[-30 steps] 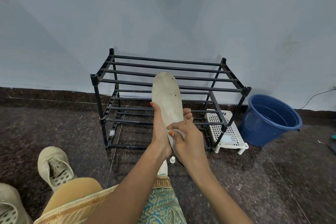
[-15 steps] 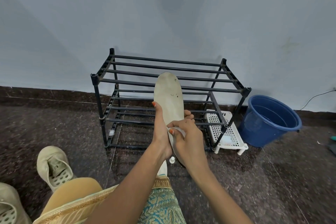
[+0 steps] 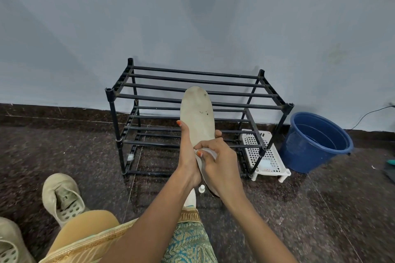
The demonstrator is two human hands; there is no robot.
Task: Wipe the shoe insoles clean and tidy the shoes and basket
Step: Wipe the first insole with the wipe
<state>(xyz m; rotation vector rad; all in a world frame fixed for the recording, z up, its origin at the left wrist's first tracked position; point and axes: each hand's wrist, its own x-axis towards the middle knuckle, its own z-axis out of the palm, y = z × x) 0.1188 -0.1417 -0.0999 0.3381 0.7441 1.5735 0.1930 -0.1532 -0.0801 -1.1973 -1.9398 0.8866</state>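
Note:
A pale, stained insole (image 3: 197,113) stands upright in front of the shoe rack. My left hand (image 3: 188,153) grips its left edge, thumb up along the side and fingertips showing past the right edge. My right hand (image 3: 220,164) presses a small white wipe (image 3: 208,152) against the insole's lower part, fingers curled round the wipe. One beige shoe (image 3: 62,197) lies on the floor at lower left, and another shoe (image 3: 10,243) shows at the bottom left corner. A white perforated basket (image 3: 264,156) sits on the floor by the rack's right leg.
A black two-tier shoe rack (image 3: 198,100) stands against the blue wall. A blue bucket (image 3: 316,141) sits to its right. A small white bottle (image 3: 191,197) is partly hidden under my hands. My knees fill the bottom of the view.
My right hand with the wipe has slid a little along the lower insole. The left hand and the insole stay nearly still.

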